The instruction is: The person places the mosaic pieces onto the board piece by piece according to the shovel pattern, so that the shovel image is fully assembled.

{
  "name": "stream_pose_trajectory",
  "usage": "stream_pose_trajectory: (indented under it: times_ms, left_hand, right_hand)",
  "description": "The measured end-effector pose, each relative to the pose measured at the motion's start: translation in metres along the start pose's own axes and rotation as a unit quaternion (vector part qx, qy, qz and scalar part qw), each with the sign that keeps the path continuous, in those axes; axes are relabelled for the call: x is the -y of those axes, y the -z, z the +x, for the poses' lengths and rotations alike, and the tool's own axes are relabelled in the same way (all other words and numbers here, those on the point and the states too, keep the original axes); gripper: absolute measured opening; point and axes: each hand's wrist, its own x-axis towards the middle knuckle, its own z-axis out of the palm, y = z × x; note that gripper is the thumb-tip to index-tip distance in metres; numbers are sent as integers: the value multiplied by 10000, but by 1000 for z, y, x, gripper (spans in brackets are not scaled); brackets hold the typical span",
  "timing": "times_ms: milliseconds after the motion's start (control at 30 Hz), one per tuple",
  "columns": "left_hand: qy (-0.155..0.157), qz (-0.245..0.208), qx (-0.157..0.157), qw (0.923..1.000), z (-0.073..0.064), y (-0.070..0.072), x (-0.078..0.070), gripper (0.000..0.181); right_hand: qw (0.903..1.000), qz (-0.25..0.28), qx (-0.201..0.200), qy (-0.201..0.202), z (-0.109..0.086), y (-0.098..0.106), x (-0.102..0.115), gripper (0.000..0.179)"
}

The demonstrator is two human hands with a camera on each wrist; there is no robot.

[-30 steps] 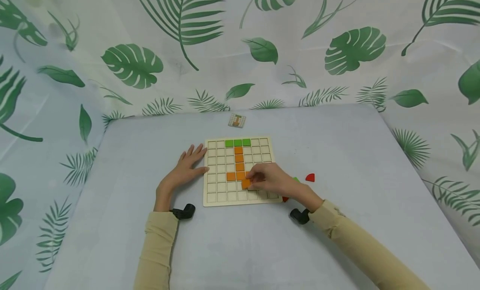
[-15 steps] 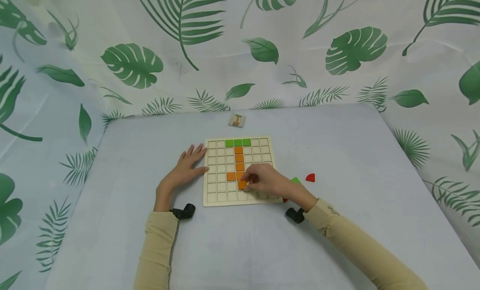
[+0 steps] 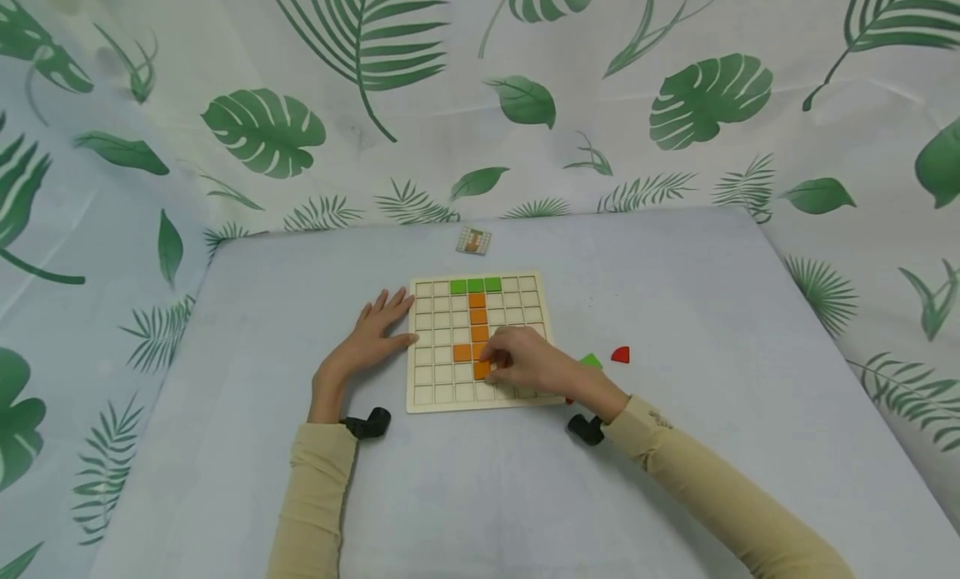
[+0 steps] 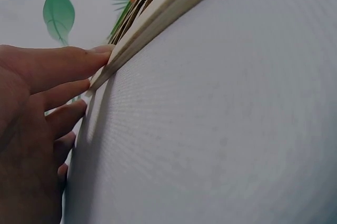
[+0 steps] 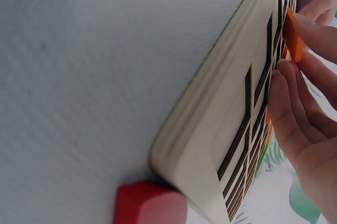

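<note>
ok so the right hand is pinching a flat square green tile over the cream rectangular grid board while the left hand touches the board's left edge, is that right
The colour is wrong: the right wrist view shows the right hand pinching a flat square orange tile, not green. The rest holds.

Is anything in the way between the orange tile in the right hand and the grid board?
Nothing visible is. The right hand pinches the orange tile at a tilt, close over the grid board; the spot directly beneath the tile is hidden.
</note>
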Motion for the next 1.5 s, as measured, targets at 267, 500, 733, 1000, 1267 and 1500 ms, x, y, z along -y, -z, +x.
stream_pose_trajectory:
  times_ms: [267, 500, 733, 1000, 1267, 1500]
  left_hand:
    - [64, 15, -35, 10000, -3, 2, -2, 74]
    - [-26, 41, 44, 10000, -2, 2, -1, 74]
    - [-30, 51, 33, 10000, -1, 2, -4, 74]
    - [-24, 75, 25, 10000, -1, 1, -4, 74]
    - [-17, 80, 7, 10000, -1, 1, -4, 73]
    - [-4, 37, 37, 10000, -1, 1, -5, 74]
  right_hand:
    - [9998, -148, 25, 108, 3, -2, 2, 20]
    - [9996, -169, 17, 209, 1, -2, 0, 21]
    - [9998, -69, 69, 174, -1, 0, 0, 23]
    - [9998, 98, 33, 181, -5, 6, -1, 25]
    - [9987, 494, -125, -7, -10, 13, -7, 24]
    - [9978, 514, -424, 1, -19, 21, -13, 24]
